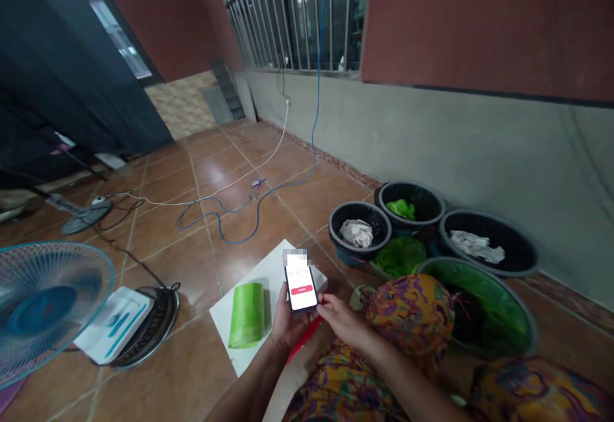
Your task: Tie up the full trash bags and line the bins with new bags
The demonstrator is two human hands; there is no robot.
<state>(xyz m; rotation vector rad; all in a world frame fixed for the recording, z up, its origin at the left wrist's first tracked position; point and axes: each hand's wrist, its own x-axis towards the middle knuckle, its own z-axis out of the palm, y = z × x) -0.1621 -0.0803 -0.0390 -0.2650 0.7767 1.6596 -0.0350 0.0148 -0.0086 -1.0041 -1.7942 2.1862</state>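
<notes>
As viewed from left to right, the floor holds a fan with a blue hub at the near left edge, then a white box with blue markings resting on a dark round base. Farther back, a blue cable loops over the tiles.

Next, a white sheet lies flat, with a translucent green cylinder on it, untouched, just beside the left hand.

Left hand: closed around the lower part of a phone, supporting it from below. The phone is above the sheet's right part, screen lit and facing the wearer; upper screen pixelated, text unreadable. A red button shows on it.

Right hand: fingers curled at the phone's lower right corner, apparently in contact; cannot tell whether they grip it. A red strip lies below the hands.

Right side: patterned fabric over the knees; beyond it, a small basin with crumpled white material, and more tubs.

Step in hand (judgement): phone handling, left steadying, right at the edge. Any press on the button would call for a clear fingertip over it and a firm left hold.
</notes>
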